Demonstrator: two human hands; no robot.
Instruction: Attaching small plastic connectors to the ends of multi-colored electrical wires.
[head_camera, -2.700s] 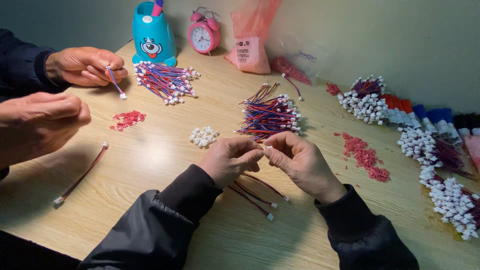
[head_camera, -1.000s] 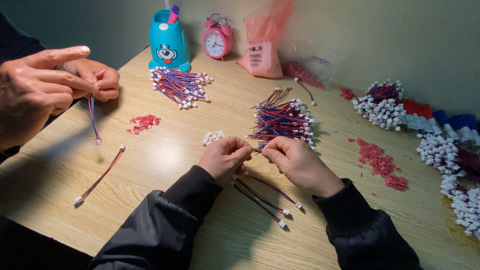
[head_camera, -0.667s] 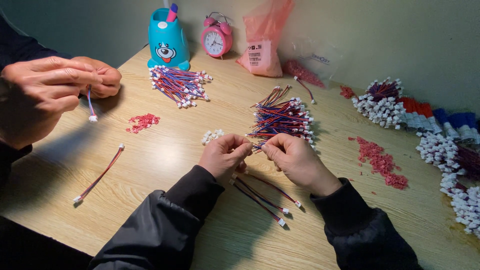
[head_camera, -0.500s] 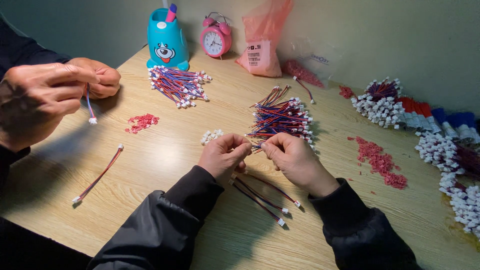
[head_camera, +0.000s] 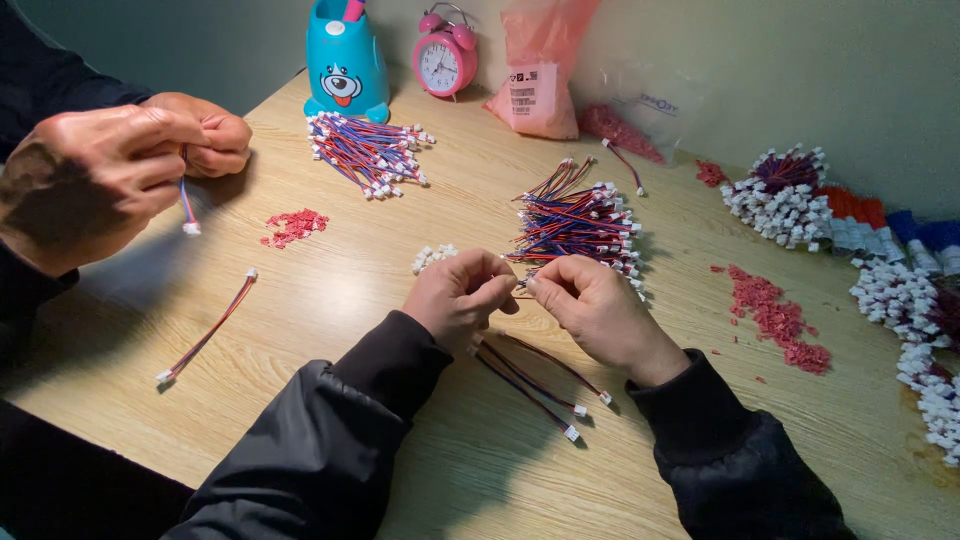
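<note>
My left hand (head_camera: 458, 296) and my right hand (head_camera: 598, 308) meet fingertip to fingertip over the wooden table (head_camera: 430, 470), both pinching a short red-and-blue wire cable (head_camera: 523, 283) with small white connectors. Just beyond them lies a pile of the same cables (head_camera: 580, 220). A few cables (head_camera: 535, 380) lie under my wrists, near the front. A small heap of white connectors (head_camera: 433, 257) sits left of my left hand.
A co-worker's hands (head_camera: 130, 165) at the left hold another cable. One cable (head_camera: 205, 330) lies loose near them. Red bits (head_camera: 293, 225), a second cable pile (head_camera: 365, 155), a blue pen holder (head_camera: 345, 60), a pink alarm clock (head_camera: 445, 62), a pink bag (head_camera: 545, 70) and bundles (head_camera: 790, 195) ring the table.
My hands stay together on the cable, hardly moving. The co-worker's hands have drawn closer together at the left, still holding a cable.
</note>
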